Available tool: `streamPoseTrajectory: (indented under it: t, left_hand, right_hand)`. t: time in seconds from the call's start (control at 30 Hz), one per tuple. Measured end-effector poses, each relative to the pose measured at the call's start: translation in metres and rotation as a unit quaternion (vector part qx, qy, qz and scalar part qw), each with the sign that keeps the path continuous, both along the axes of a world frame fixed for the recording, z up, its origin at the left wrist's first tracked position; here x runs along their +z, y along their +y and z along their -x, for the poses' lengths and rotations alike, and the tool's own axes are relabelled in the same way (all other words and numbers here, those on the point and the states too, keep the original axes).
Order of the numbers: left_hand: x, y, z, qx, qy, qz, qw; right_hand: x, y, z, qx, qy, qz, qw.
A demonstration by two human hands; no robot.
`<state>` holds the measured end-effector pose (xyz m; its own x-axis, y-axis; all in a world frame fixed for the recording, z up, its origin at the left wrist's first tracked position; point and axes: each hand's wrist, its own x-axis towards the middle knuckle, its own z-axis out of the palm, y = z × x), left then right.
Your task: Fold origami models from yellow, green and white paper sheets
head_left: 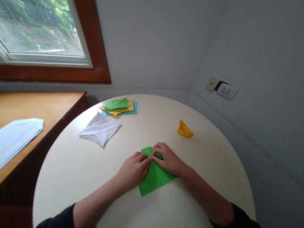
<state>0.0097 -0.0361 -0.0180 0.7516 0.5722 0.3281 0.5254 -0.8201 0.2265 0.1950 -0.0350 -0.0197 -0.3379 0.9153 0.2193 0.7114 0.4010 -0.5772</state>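
Observation:
A sheet of green origami paper [157,179] lies on the round white table in front of me, its far part folded in to a narrower top. On its left side my left hand [135,169] has its fingers closed at the paper's upper middle. From the right, my right hand [168,158] pinches the paper there too, and the fingertips of both hands meet. The fold under the fingers is partly hidden. Beyond my right hand sits a small folded yellow paper boat [185,129], apart from both hands.
A creased white paper [100,128] lies at the table's [75,177] back left. Behind it is a stack of coloured papers, a green folded piece [116,103] on top. Left stands a wooden desk [60,100] with white sheets [13,140]. A wall socket [227,91] is at right.

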Motion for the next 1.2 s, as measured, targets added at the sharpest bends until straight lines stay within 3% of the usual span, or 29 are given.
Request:
streamPoseTrajectory:
  t: [0.73, 1.2]
  left_hand:
    - [-0.0006, 0.0006, 0.0005, 0.009, 0.028, 0.014, 0.999]
    - [-0.0025, -0.0004, 0.0016, 0.015, 0.039, 0.015, 0.999]
  right_hand:
    - [0.0021, -0.0004, 0.0006, -0.003, -0.007, 0.005, 1.000]
    - [0.0041, 0.0019, -0.0038, 0.004, 0.042, 0.029, 0.999]
